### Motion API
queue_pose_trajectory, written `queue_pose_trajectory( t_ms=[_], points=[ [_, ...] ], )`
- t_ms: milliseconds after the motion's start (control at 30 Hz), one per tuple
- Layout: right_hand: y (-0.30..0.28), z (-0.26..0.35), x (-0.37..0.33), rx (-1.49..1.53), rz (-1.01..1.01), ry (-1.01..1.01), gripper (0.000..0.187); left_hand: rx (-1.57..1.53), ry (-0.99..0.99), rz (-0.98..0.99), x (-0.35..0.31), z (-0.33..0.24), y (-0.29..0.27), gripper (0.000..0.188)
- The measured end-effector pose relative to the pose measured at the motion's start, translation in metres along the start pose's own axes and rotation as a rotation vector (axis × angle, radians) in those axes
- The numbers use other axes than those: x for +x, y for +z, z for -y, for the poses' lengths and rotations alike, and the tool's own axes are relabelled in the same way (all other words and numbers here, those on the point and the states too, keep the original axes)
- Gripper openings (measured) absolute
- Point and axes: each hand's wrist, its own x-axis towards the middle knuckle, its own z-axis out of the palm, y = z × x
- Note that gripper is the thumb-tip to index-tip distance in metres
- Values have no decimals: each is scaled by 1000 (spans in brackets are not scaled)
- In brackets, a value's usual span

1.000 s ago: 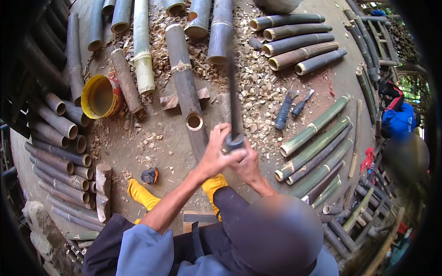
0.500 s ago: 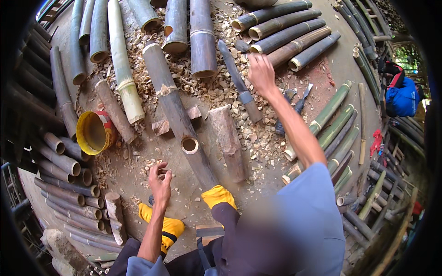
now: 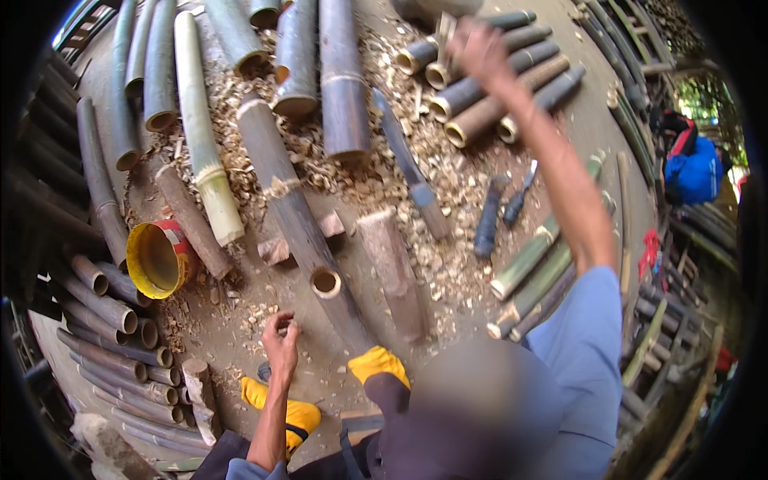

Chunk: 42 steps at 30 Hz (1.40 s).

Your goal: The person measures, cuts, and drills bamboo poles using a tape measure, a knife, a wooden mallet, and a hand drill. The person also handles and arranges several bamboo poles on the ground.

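Observation:
My left hand point(image 3: 280, 340) hovers over the ground above a yellow sock point(image 3: 292, 420), empty, its fingers loosely curled and apart. Smeared by motion, my right hand point(image 3: 480, 56) is raised over the cut bamboo tubes point(image 3: 512, 88) at the far right. A pale, flat piece point(image 3: 445, 36) shows against its fingers; its kind is too blurred to tell. Between my hands lies a long dark bamboo tube point(image 3: 300, 220) with a round hole point(image 3: 326, 282) near its close end. That end meets my other yellow sock point(image 3: 378, 366), and wooden blocks point(image 3: 274, 251) lie under its middle.
A big knife point(image 3: 408, 164) lies among wood chips, with a dark-handled tool point(image 3: 486, 220) and a chisel point(image 3: 522, 192) right of it. A thick wooden piece point(image 3: 392, 276) lies beside the tube. A yellow bucket point(image 3: 160, 260) stands left; bamboo stacks point(image 3: 120, 360) line both sides.
My right hand has risen away from the chips, farther off and slightly right, and a pale piece now shows beside it. My left hand's fingers have curled a little. The view has shifted slightly.

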Motion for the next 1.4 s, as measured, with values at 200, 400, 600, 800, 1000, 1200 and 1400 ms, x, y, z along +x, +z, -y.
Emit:
queue_pose_trajectory(
  t_ms=[200,400,600,800,1000,1200,1400],
  points=[
    [-87,-61,28,-68,-12,427,51,-4,57,-18,1,-10,1,24],
    [-52,29,-243,-69,808,639,45,-22,172,-78,-9,3,-8,23],
    [-32,46,-329,102,494,773,63,-24,212,-117,-14,-16,-19,22],
    [-90,71,-300,499,32,1074,51,-170,270,-209,-13,-29,-27,21],
    [-196,194,-205,949,98,597,26,-290,340,-182,-20,-48,-28,22],
    [-242,308,-136,738,575,296,43,-321,322,-137,-38,-55,-33,23],
    [-167,392,-73,950,958,75,49,-252,231,-198,-30,-21,-31,22]
  ],
)
